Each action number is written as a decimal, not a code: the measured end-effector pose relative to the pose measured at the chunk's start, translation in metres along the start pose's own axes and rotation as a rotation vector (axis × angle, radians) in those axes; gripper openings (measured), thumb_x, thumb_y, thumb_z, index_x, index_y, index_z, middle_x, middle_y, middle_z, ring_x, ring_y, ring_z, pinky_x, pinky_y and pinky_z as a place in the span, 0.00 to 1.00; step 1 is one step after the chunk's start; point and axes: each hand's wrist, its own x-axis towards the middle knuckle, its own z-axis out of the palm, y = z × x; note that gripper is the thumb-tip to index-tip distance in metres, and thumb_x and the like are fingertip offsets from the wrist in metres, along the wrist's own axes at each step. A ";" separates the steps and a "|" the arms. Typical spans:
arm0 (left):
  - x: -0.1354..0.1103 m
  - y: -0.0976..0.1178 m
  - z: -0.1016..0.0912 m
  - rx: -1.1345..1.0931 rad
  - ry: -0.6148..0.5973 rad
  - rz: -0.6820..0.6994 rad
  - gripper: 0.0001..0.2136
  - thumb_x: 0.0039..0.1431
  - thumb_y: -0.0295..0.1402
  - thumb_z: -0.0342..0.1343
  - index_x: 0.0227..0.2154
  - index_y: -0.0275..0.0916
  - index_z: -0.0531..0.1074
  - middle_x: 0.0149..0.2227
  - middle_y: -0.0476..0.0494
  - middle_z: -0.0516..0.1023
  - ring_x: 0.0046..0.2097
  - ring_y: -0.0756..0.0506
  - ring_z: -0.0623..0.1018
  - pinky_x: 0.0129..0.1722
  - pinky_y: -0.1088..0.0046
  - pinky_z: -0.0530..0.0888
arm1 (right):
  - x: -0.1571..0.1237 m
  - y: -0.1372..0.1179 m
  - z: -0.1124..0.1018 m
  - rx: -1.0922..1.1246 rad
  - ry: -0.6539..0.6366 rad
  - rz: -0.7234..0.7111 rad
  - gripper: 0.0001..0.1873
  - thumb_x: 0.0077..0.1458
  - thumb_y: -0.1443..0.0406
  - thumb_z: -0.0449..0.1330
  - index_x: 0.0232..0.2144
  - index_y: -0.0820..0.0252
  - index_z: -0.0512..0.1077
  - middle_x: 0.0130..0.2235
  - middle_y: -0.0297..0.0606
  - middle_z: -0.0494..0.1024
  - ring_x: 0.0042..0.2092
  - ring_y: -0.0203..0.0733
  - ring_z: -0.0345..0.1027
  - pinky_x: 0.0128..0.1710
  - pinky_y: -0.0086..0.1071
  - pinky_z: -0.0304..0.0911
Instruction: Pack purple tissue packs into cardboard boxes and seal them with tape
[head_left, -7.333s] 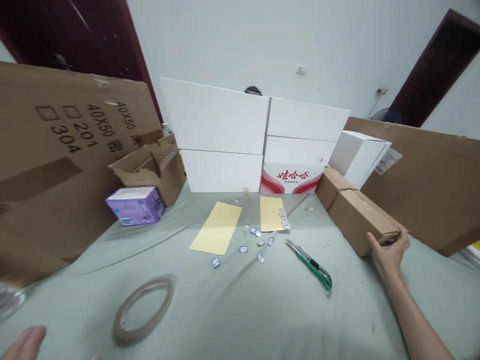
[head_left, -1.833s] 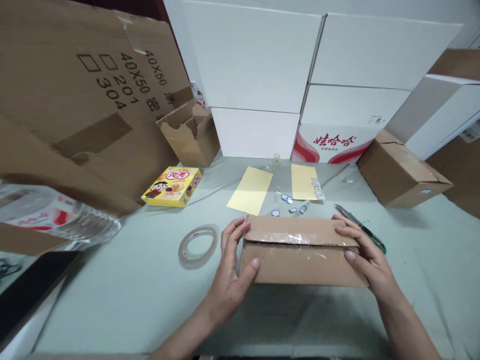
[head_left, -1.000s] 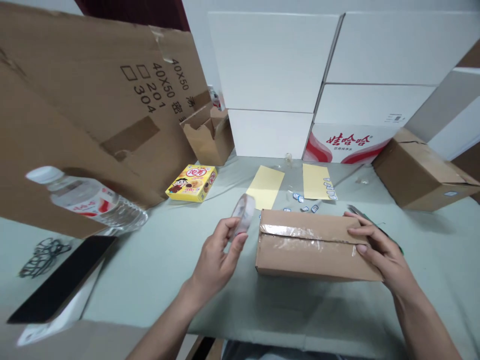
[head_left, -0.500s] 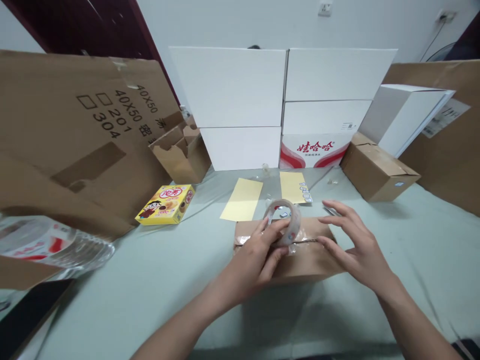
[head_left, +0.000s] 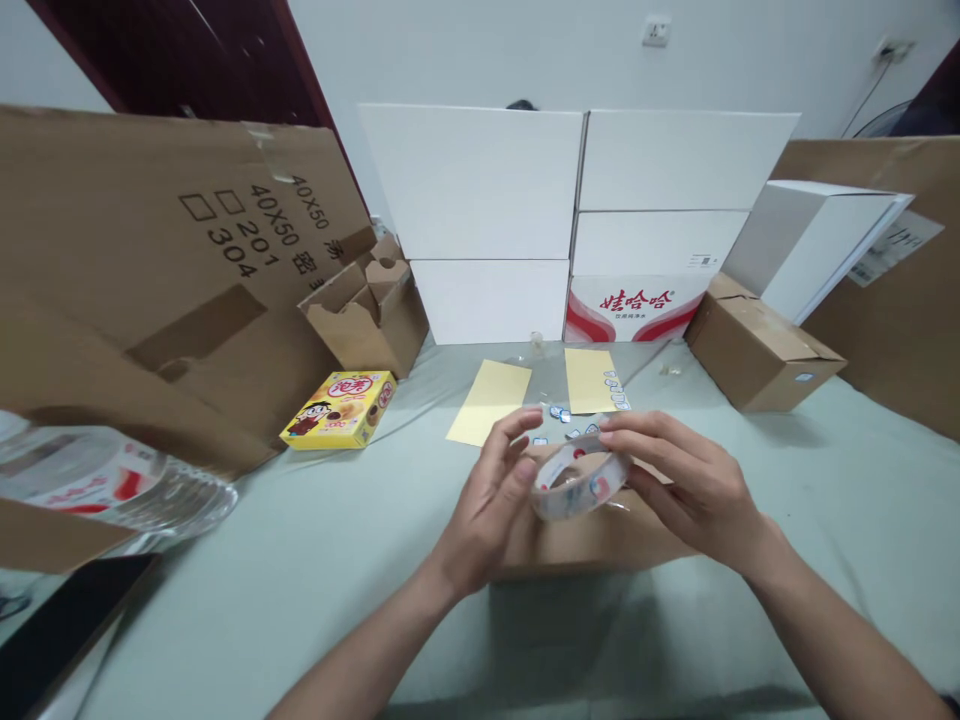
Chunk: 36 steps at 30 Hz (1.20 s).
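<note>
And there's the roll of clear packing tape (head_left: 579, 482), up over the cardboard box (head_left: 592, 550)! The right hand (head_left: 686, 480) grips it, fingers (head_left: 675, 440) curled around the roll's right side, while the left hand (head_left: 487, 500) hovers half-open just beside it at nine o'clock. Two yellow paper sheets (head_left: 487, 402) lie at twelve, a yellow snack box (head_left: 339, 410) at ten!

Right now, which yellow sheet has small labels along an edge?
The right yellow sheet, small labels along its right edge; the left yellow sheet has none.
</note>
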 end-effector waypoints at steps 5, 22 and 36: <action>0.011 0.008 0.002 -0.307 -0.131 -0.431 0.30 0.55 0.54 0.60 0.54 0.37 0.68 0.36 0.43 0.81 0.41 0.42 0.79 0.43 0.67 0.73 | 0.011 -0.010 0.000 -0.003 0.086 -0.120 0.20 0.61 0.77 0.53 0.52 0.60 0.70 0.45 0.48 0.80 0.49 0.43 0.75 0.47 0.37 0.75; 0.017 0.014 0.012 -0.112 0.017 -0.339 0.18 0.56 0.50 0.53 0.23 0.41 0.61 0.21 0.55 0.60 0.23 0.52 0.58 0.24 0.74 0.58 | 0.004 -0.032 -0.010 -0.114 0.044 -0.011 0.25 0.57 0.71 0.65 0.57 0.60 0.70 0.44 0.48 0.84 0.45 0.48 0.81 0.45 0.37 0.78; 0.015 0.010 0.012 -0.071 0.014 -0.302 0.18 0.60 0.46 0.50 0.21 0.40 0.60 0.20 0.55 0.61 0.23 0.53 0.60 0.24 0.74 0.59 | -0.002 -0.039 -0.008 -0.301 0.038 -0.069 0.13 0.57 0.78 0.61 0.45 0.67 0.74 0.42 0.53 0.84 0.44 0.47 0.81 0.41 0.36 0.77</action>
